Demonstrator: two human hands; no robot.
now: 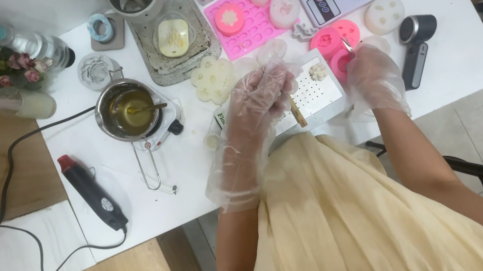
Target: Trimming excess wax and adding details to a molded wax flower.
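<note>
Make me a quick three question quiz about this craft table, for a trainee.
1. True or false: both hands wear clear plastic gloves.
2. What does the right hand hold? A) small metal tool B) heat gun C) spray bottle
3. What stands in the metal pot of yellow liquid?

Key: 1 true; the left hand is gloved too. 2 A, a small metal tool over the pink mould. 3 A stirring stick.
</note>
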